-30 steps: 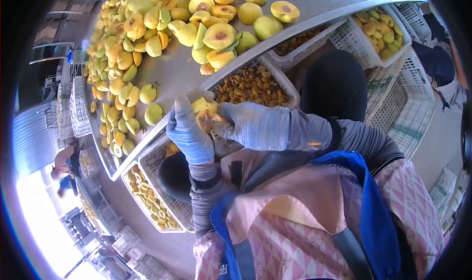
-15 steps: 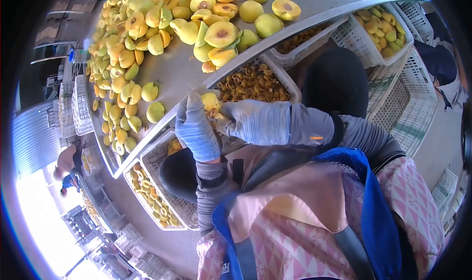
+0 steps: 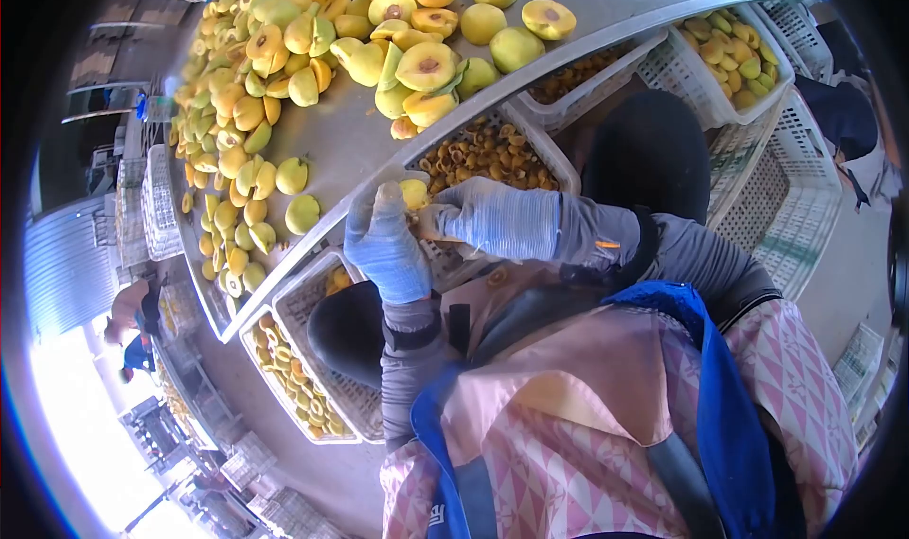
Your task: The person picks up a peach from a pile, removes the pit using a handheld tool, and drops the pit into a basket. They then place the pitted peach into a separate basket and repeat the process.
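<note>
My left hand point(image 3: 386, 246), in a blue-grey knit glove, is closed around a yellow fruit piece point(image 3: 414, 194) at the metal table's edge. My right hand point(image 3: 494, 219), gloved the same way, is closed close beside it, with its fingertips at the lower side of the fruit. Whatever the right fingers grip is too small to make out. Just beyond the hands, below the table edge, is a crate of brown fruit pits point(image 3: 488, 156). Cut fruit halves point(image 3: 424, 67) lie on the metal table point(image 3: 346, 151) above the hands.
A large heap of fruit halves point(image 3: 248, 113) covers the table's left part. A crate of fruit point(image 3: 729, 56) stands at upper right, a white crate point(image 3: 800, 194) below it. Another fruit crate point(image 3: 294, 378) is at lower left. A person point(image 3: 133, 326) stands in the left background.
The fruit between my hands shows less of its cut side and sits more hidden in the left glove. Both hands have shifted slightly, and the background person has moved a little.
</note>
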The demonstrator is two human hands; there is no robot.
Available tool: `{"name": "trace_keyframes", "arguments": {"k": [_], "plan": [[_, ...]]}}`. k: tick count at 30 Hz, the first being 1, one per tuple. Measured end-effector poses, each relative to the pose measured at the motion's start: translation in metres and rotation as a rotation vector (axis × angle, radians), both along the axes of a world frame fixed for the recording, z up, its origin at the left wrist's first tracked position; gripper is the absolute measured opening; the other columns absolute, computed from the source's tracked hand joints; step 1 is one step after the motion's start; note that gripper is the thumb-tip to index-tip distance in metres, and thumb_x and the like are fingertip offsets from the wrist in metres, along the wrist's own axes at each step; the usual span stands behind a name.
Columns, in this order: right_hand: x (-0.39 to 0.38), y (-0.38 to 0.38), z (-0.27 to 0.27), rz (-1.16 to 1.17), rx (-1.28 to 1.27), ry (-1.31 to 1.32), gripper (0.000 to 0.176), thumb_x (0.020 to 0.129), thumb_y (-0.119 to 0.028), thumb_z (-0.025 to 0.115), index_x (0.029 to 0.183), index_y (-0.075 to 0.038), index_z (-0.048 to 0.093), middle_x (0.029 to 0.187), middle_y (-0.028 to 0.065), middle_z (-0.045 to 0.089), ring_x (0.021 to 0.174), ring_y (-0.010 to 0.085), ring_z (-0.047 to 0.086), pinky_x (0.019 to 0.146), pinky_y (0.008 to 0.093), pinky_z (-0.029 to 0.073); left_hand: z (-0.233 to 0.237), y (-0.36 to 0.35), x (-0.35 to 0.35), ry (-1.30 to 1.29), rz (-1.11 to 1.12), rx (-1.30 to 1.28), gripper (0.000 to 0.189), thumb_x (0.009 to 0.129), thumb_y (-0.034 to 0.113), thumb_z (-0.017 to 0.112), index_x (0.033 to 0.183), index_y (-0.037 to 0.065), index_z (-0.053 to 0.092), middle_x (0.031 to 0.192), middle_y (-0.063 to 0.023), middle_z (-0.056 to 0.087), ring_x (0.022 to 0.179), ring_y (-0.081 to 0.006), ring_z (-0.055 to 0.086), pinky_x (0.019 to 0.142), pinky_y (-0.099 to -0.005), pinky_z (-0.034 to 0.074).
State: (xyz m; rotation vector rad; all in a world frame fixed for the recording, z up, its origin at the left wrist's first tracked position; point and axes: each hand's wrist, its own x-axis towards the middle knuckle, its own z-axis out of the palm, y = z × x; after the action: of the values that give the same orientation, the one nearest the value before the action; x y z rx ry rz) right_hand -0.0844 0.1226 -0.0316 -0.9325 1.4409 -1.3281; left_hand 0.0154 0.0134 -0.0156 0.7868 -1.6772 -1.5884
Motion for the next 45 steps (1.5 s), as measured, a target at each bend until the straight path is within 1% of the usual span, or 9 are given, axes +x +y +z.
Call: {"name": "trace_keyframes", "arguments": {"k": [2,3,5,7,18,22,29,35,45], "plan": [[0.0,0.0,0.003,0.055,0.114,-0.239,0.035,0.098,-0.034,0.05,0.106,-0.002,0.063,0.079,0.0193,0.066,0.067,0.0303,0.064,0.065,0.0402,0.051,-0.014,-0.019,0.009,-0.263,-0.092,-0.975,0.045,0.096,0.036,0.056,0.115,-0.005,0.059,0.09,-0.016,0.068,0.083,-0.0241,0.066,0.079,-0.0328,0.053],[-0.001,0.002,0.002,0.042,0.08,-0.184,0.035,0.098,-0.035,0.05,0.106,-0.003,0.063,0.078,0.0189,0.066,0.067,0.0297,0.064,0.065,0.0402,0.051,-0.011,-0.017,0.009,-0.26,-0.09,-0.981,0.045,0.096,0.036,0.056,0.115,-0.005,0.059,0.09,-0.016,0.068,0.083,-0.0241,0.066,0.079,-0.0328,0.053],[-0.005,0.005,-0.001,0.028,0.006,-0.069,0.036,0.098,-0.036,0.051,0.105,-0.004,0.064,0.076,0.0181,0.066,0.067,0.0286,0.063,0.065,0.0402,0.051,-0.004,-0.013,0.008,0.129,-0.042,0.415,0.047,0.098,0.038,0.053,0.119,-0.004,0.056,0.09,-0.0159,0.067,0.082,-0.026,0.066,0.076,-0.0356,0.055],[-0.002,0.009,-0.005,0.018,-0.067,0.029,0.037,0.098,-0.038,0.052,0.103,-0.004,0.064,0.075,0.0173,0.065,0.066,0.0274,0.063,0.066,0.0402,0.051,-0.002,-0.025,0.023,0.116,-0.01,0.43,0.051,0.099,0.041,0.051,0.122,-0.004,0.053,0.092,-0.0159,0.067,0.081,-0.0254,0.066,0.071,-0.035,0.056],[-0.001,0.024,0.013,0.101,0.17,0.711,0.028,0.092,-0.03,0.058,0.097,-0.003,0.059,0.077,0.0211,0.066,0.074,0.0403,0.065,0.066,0.0492,0.051,0.04,-0.163,0.201,-1.412,0.102,-1.031,0.028,0.09,0.016,0.063,0.113,0.001,0.065,0.101,-0.0076,0.064,0.088,-0.0202,0.06,0.081,-0.0325,0.049],[-0.002,0.016,0.015,0.086,0.156,0.734,0.028,0.092,-0.03,0.058,0.098,-0.003,0.059,0.076,0.0211,0.065,0.073,0.04,0.066,0.066,0.0488,0.051,0.027,-0.195,0.094,-0.754,-0.002,-0.863,0.038,0.086,0.018,0.063,0.122,0.007,0.064,0.123,-0.0142,0.061,0.113,-0.0274,0.059,0.094,-0.0357,0.047],[-0.004,0.014,0.009,-0.105,0.011,0.703,0.031,0.092,-0.031,0.061,0.102,-0.003,0.057,0.073,0.0208,0.064,0.07,0.039,0.065,0.063,0.0477,0.051,-0.017,-0.241,-0.006,-1.328,-0.295,-1.177,0.058,0.086,0.029,0.066,0.138,0.012,0.047,0.132,-0.0162,0.055,0.11,-0.031,0.06,0.093,-0.0383,0.05],[-0.007,0.003,0.022,-0.13,-0.028,0.504,0.032,0.093,-0.031,0.06,0.106,-0.002,0.055,0.077,0.021,0.064,0.073,0.0411,0.064,0.063,0.0495,0.05,0.033,-0.183,0.003,-0.029,-0.465,0.382,0.055,0.095,0.033,0.055,0.136,-0.001,0.044,0.114,-0.0219,0.062,0.085,-0.0251,0.065,0.069,-0.0314,0.056],[-0.009,-0.001,0.035,-0.359,-0.205,0.3,0.036,0.088,-0.026,0.067,0.112,-0.002,0.055,0.087,0.0224,0.065,0.083,0.0417,0.065,0.069,0.0455,0.053,0.031,-0.049,0.005,0.049,-0.379,0.568,0.062,0.097,0.05,0.047,0.136,0.001,0.043,0.112,-0.0183,0.061,0.075,-0.0242,0.062,0.058,-0.03,0.052]]}}
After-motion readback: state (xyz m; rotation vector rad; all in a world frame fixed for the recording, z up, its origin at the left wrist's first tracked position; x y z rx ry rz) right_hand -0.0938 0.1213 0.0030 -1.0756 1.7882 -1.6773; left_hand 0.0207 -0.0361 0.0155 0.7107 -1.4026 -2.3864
